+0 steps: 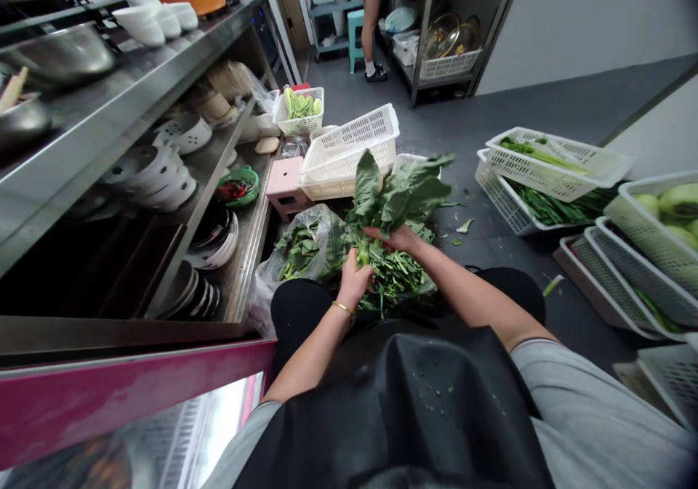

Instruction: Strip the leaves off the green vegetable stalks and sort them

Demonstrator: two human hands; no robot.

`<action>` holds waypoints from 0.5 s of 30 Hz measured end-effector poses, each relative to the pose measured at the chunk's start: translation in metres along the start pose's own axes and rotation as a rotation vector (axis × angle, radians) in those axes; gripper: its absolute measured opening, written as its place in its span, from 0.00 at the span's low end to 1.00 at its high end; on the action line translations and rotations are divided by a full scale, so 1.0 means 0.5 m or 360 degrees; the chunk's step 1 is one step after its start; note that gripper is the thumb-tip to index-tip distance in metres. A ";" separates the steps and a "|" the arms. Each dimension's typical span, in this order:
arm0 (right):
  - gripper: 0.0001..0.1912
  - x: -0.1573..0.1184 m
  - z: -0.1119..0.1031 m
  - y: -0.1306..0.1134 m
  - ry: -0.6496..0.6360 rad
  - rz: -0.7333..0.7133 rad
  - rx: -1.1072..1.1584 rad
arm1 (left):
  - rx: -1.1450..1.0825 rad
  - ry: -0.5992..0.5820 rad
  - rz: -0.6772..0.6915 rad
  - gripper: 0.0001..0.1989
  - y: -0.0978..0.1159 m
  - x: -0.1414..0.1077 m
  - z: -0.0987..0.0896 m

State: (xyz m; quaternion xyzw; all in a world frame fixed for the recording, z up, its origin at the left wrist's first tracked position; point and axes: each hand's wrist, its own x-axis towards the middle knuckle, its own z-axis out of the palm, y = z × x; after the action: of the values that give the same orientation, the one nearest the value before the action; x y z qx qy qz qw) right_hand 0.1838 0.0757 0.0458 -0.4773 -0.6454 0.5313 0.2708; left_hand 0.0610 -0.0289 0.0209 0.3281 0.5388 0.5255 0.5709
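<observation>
A leafy green vegetable [390, 198] with broad dark leaves and a thick pale stem is held up in front of me. My left hand [356, 283] is closed around the lower stem, thumb upward. Higher up, my right hand [397, 239] is closed at the base of the leaves, its fingers partly hidden by them. Below both hands lies a heap of cut greens [400, 275]. To its left, a clear plastic bag [332, 235] stands open with more leafy greens [299, 251] inside.
White baskets [349, 147] stand ahead beside a pink stool [286, 184]. Stacked vegetable baskets [556, 158] are on the right. A steel shelf with bowls [163, 176] runs along the left. Leaf scraps [465, 226] lie on the floor. A person's leg [371, 27] shows at the back.
</observation>
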 end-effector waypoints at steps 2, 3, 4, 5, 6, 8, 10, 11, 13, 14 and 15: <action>0.21 -0.001 0.020 0.004 0.0009 0.0003 0.0187 | -0.0254 -0.0169 -0.0129 0.17 0.010 -0.009 0.005; 0.22 -0.007 0.038 0.013 0.0058 0.0019 0.0362 | -0.0416 -0.0277 -0.0207 0.16 0.019 -0.014 0.005; 0.23 -0.016 0.059 0.026 0.0101 0.0055 0.0540 | -0.0563 -0.0375 -0.0263 0.15 0.031 -0.019 0.005; 0.23 -0.027 0.079 0.040 0.0125 0.0103 0.0696 | -0.0679 -0.0450 -0.0291 0.15 0.043 -0.023 0.002; 0.24 -0.038 0.095 0.053 0.0131 0.0149 0.0812 | -0.0759 -0.0495 -0.0292 0.14 0.055 -0.026 -0.001; 0.25 -0.059 0.108 0.069 0.0097 0.0182 0.0899 | -0.0833 -0.0518 -0.0240 0.15 0.074 -0.028 -0.011; 0.24 -0.072 0.094 0.066 0.0001 0.0090 0.0879 | -0.0816 -0.0465 -0.0159 0.16 0.082 -0.025 -0.022; 0.23 -0.077 0.079 0.059 -0.0063 0.0024 0.0838 | -0.0773 -0.0395 -0.0107 0.16 0.081 -0.023 -0.026; 0.20 -0.082 0.047 0.039 -0.0252 -0.0070 0.0669 | -0.0622 -0.0209 0.0020 0.17 0.073 -0.016 -0.030; 0.19 -0.084 0.033 0.029 -0.0344 -0.0084 0.0545 | -0.0527 -0.0128 0.0080 0.18 0.067 -0.014 -0.029; 0.18 -0.084 0.022 0.021 -0.0411 -0.0076 0.0413 | -0.0426 -0.0066 0.0130 0.19 0.060 -0.012 -0.028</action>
State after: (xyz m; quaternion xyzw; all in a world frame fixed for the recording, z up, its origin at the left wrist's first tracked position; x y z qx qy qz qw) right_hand 0.1944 0.0325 0.0393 -0.3508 -0.6119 0.6604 0.2576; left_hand 0.0411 -0.0301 0.0480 0.2813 0.4381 0.6086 0.5988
